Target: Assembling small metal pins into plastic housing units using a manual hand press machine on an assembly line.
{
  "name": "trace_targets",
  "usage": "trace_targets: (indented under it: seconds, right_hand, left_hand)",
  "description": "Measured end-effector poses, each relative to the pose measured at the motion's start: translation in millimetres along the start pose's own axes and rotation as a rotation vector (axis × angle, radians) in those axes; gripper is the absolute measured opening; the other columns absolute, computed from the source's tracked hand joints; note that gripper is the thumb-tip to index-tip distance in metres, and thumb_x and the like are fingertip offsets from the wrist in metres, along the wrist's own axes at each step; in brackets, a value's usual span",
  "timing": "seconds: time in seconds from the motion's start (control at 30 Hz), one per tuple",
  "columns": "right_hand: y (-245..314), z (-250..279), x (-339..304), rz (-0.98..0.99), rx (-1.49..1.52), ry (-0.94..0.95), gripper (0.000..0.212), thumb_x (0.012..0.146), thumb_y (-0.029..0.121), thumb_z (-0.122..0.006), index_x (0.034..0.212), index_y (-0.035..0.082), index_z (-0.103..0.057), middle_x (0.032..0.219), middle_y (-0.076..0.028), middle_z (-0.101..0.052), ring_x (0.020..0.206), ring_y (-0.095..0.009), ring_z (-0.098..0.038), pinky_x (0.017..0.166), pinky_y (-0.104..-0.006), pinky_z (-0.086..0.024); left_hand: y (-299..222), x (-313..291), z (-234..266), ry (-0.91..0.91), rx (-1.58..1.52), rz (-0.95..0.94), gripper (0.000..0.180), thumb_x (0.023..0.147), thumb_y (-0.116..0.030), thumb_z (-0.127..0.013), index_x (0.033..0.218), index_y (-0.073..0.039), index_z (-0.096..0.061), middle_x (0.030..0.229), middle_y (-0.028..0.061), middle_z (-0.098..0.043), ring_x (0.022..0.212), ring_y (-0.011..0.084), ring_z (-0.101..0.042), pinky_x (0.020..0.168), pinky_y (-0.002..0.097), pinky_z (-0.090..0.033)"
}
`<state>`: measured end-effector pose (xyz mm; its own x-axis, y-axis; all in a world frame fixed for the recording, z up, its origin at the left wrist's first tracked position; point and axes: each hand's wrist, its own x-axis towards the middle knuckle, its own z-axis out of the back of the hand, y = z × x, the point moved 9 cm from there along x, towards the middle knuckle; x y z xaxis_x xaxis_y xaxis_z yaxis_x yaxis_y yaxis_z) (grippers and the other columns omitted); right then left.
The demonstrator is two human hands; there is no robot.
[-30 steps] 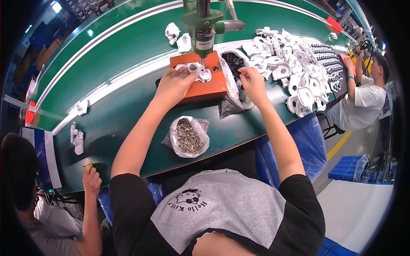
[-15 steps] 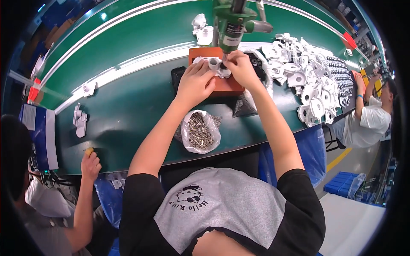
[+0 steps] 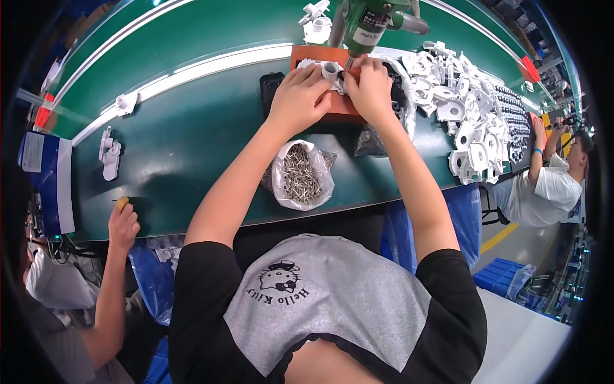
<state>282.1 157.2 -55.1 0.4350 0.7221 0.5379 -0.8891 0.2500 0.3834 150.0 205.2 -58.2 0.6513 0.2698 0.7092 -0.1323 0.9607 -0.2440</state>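
Observation:
A white plastic part with a round raised collar lies on an orange fixture beneath a green machine head. My left hand is closed over the part's left side, fingers across its top and thumb at the near edge. At the part's right side, right by the thin metal tip of the machine, my right hand has its thumb and fingers bent together. A small dark piece shows near that thumb; what the fingertips pinch, if anything, is hidden.
A clear bag of metal screws sits on the green table near me. White plastic parts are heaped at right, beside rows of small black pieces. A co-worker's hand rests at the left table edge; another person sits at right.
The whole view has shifted, so the table things sit a little higher. Both hands remain at the white part; my right fingertips have come down from the machine's tip toward the part's edge.

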Motion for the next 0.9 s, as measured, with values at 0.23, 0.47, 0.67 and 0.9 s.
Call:
trace_targets:
  seconds: [0.23,0.47,0.67,0.9]
  right_hand:
    - [83,36,-61,0.34,0.404,0.226,0.011,0.074,0.007,-0.069,0.082,0.005,-0.062,0.086,-0.007,-0.059,0.092,-0.026,-0.052,0.083,-0.0364,-0.04]
    - [132,2,-121,0.656,0.192,0.379,0.013,0.068,0.009,-0.069,0.081,0.009,-0.067,0.078,-0.001,-0.053,0.081,-0.021,-0.049,0.074,-0.0338,-0.037]
    - [133,-5,-118,0.634,0.113,0.336,0.01,0.067,0.011,-0.068,0.077,0.01,-0.066,0.076,0.0,-0.053,0.078,-0.02,-0.047,0.073,-0.034,-0.037]
    - [141,-5,-122,0.681,0.011,0.256,0.008,0.065,0.014,-0.068,0.069,0.011,-0.062,0.071,0.001,-0.051,0.076,-0.019,-0.047,0.071,-0.0335,-0.037]
  left_hand:
    - [6,-6,-3,0.007,0.026,0.029,0.024,0.08,-0.024,-0.058,0.098,-0.011,-0.068,0.116,0.0164,-0.062,0.115,0.0301,-0.055,0.102,0.0413,-0.038]
    - [5,-7,-4,0.014,0.018,0.035,0.03,0.081,-0.023,-0.057,0.108,-0.011,-0.064,0.117,0.0163,-0.061,0.115,0.0301,-0.054,0.102,0.0411,-0.038]
    - [3,-7,-2,-0.009,0.018,0.038,0.028,0.081,-0.024,-0.058,0.105,-0.011,-0.064,0.116,0.0157,-0.062,0.115,0.0295,-0.055,0.102,0.0409,-0.038]
    - [5,-8,-2,-0.005,0.016,0.041,0.025,0.08,-0.023,-0.06,0.102,-0.011,-0.064,0.118,0.0127,-0.061,0.115,0.0294,-0.054,0.101,0.0414,-0.039]
